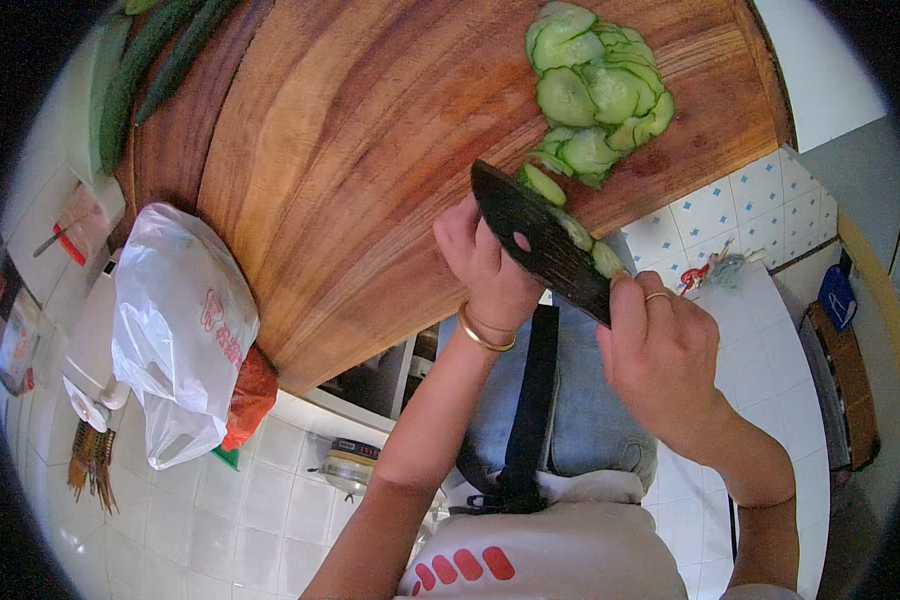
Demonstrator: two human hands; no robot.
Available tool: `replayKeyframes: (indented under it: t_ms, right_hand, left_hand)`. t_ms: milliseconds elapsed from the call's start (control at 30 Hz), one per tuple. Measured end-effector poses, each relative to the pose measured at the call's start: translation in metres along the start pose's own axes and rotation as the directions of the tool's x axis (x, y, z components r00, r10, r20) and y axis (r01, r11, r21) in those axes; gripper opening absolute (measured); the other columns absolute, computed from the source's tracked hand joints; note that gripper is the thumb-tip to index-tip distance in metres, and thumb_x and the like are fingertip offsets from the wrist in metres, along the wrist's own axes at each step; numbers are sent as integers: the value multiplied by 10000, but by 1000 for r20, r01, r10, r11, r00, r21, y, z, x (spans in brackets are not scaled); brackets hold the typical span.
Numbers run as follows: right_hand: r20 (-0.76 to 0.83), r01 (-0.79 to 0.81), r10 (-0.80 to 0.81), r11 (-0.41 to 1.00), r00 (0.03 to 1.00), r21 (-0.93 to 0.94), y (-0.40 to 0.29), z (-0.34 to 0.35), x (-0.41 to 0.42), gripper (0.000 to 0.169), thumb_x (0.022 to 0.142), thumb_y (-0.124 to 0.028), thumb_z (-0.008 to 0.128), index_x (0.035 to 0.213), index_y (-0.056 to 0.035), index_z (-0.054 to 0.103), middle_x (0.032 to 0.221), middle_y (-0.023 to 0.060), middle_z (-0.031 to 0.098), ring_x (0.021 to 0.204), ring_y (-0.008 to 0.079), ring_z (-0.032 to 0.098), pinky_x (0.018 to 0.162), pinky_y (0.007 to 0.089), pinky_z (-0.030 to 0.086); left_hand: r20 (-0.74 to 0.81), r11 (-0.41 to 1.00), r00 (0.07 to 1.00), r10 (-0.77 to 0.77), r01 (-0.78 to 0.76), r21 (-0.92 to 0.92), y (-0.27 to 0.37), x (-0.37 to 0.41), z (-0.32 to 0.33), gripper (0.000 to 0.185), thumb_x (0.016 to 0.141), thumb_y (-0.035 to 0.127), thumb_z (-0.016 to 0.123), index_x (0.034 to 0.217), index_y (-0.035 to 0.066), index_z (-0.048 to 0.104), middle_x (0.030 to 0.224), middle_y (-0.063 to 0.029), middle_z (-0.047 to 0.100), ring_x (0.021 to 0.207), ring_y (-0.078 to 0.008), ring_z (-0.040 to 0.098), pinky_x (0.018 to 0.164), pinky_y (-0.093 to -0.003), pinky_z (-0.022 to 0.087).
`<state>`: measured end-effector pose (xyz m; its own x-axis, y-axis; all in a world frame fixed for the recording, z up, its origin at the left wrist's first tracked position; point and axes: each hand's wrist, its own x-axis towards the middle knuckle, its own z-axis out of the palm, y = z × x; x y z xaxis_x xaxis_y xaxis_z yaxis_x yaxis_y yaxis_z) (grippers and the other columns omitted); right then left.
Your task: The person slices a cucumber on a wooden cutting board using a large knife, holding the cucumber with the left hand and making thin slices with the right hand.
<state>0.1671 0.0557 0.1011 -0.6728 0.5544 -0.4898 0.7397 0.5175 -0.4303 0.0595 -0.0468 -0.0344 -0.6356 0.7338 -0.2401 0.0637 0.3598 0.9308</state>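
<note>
My right hand (656, 349) grips a dark kitchen knife (544, 244) near the cutting board's front edge. The broad blade slants up and to the left and has a small hole in it. Several cucumber slices (607, 260) lie along the blade's right side. Close against the other side is my left hand (480, 262), its fingers curled and partly hidden by the blade; whether it holds anything cannot be seen. Beyond the knife, a pile of thin cucumber slices (600, 90) rests on the wooden cutting board (360, 150).
Whole cucumbers (172, 64) lie at the far left. A white plastic bag (184, 322) hangs beside the board's left edge, with a red bag (251, 397) under it. Below is a tiled floor (270, 480); a small tangle of litter (724, 268) lies to the right.
</note>
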Motion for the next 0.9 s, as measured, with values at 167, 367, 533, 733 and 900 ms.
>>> replayKeyframes:
  t_ms: [167,367,533,733,900]
  right_hand:
    - [34,-6,5,999,999,42,1,0,1,385,622,-77,643,940,39,460,756,147,484,593,266,536,510,345,438]
    - [-55,75,-76,997,996,-17,3,-1,14,114,698,-61,523,766,-32,436,627,78,466,491,183,547,411,285,450]
    - [15,33,-34,999,999,42,4,-2,15,222,673,-60,583,826,-13,431,685,111,467,536,237,534,454,327,425]
    - [48,-10,6,997,999,72,1,-1,20,272,662,-66,619,847,-11,428,694,122,480,565,265,542,482,360,419]
    - [-35,-16,16,1000,999,-1,11,28,33,214,679,-70,588,825,-25,439,666,120,513,539,255,563,465,346,443]
  left_hand:
    - [-32,992,993,118,-116,51,12,7,5,236,706,121,569,913,29,502,1001,-147,522,862,-311,465,700,-428,340]
    - [-21,994,996,90,-89,60,20,8,7,291,665,137,601,913,24,498,1000,-138,516,874,-321,472,674,-435,340]
    - [9,960,979,205,-203,191,27,13,6,320,634,131,615,912,25,498,1000,-123,507,889,-323,473,660,-437,340]
    - [151,630,786,599,-579,517,22,22,0,300,631,112,603,907,37,512,1023,-106,500,909,-316,476,675,-433,343]
    - [194,598,776,601,-597,534,19,22,0,274,645,118,607,904,76,525,1026,-89,501,907,-299,484,687,-426,345]
